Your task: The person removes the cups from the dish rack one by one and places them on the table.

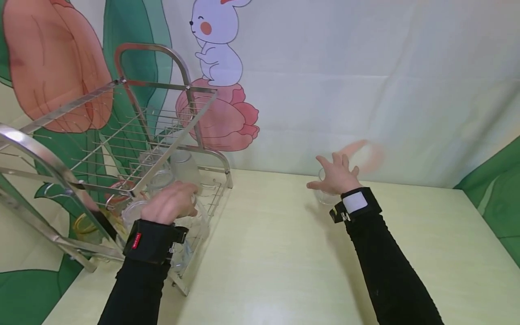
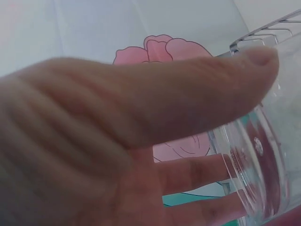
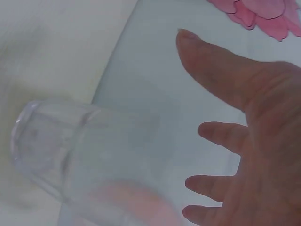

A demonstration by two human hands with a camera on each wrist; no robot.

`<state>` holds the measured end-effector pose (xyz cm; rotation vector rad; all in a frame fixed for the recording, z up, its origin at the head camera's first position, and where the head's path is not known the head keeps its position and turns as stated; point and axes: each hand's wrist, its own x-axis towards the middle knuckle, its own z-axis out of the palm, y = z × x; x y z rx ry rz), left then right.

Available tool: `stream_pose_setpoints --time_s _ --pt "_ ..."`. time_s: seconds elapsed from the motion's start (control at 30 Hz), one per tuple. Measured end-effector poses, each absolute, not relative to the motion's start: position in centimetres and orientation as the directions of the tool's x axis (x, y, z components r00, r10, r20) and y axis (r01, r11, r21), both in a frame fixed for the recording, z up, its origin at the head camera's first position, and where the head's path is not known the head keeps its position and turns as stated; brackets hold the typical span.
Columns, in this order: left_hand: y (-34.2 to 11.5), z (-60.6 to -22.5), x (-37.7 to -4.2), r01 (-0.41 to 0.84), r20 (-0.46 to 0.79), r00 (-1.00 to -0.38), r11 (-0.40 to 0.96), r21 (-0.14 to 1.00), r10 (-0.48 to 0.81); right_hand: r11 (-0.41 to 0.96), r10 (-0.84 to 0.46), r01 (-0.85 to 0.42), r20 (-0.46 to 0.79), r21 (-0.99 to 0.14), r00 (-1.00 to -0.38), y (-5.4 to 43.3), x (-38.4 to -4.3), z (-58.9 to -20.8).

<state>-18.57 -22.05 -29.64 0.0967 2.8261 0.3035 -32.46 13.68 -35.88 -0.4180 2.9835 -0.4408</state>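
My left hand (image 1: 168, 203) reaches into the lower shelf of the metal rack and grips a clear glass (image 1: 199, 221) at its end. In the left wrist view the thumb lies along the near side of this glass (image 2: 263, 165), with two fingers at its far side. My right hand (image 1: 339, 176) is spread, fingers apart, just behind and above another clear glass (image 1: 325, 197) on the table near the back. The right wrist view shows a gap between that glass (image 3: 70, 146) and the fingertips.
The two-tier metal rack (image 1: 178, 144) stands at the left, its upper wire shelf overhanging the lower one. Several jars and glasses, including a tall clear one (image 1: 184, 167), crowd the lower shelf. A printed cloth (image 1: 308, 67) hangs behind the pale table (image 1: 260, 271).
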Motion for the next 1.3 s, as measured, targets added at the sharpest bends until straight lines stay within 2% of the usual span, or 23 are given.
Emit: stream_pose_setpoints --time_s 0.33,0.6,0.93,1.1,1.3 --pt "-21.9 -28.7 -18.2 0.058 -0.229 -0.966 0.961 0.27 0.123 0.877 -0.321 -0.306 0.021 -0.37 -0.947 12.9 -30.5 -33.9" --pt "-21.3 -28.1 -17.8 0.048 -0.228 -0.967 0.964 0.262 0.11 0.822 -0.356 -0.358 0.091 -0.443 -0.93 13.0 -28.6 -34.0" --pt "-20.0 -27.7 -17.5 0.029 -0.173 -0.981 0.941 0.337 0.093 0.697 -0.363 -0.346 0.108 -0.628 -0.926 14.5 -26.6 -34.7" --pt "-19.5 -28.3 -17.7 0.08 -0.123 -0.983 0.923 0.376 0.135 0.636 -0.383 -0.347 0.109 -0.689 -0.917 14.8 -25.5 -35.1" --pt "-19.3 -28.5 -17.9 0.205 -0.02 -0.972 0.893 0.401 0.232 0.504 -0.417 -0.322 0.1 -0.801 -0.903 14.4 -24.8 -35.0"
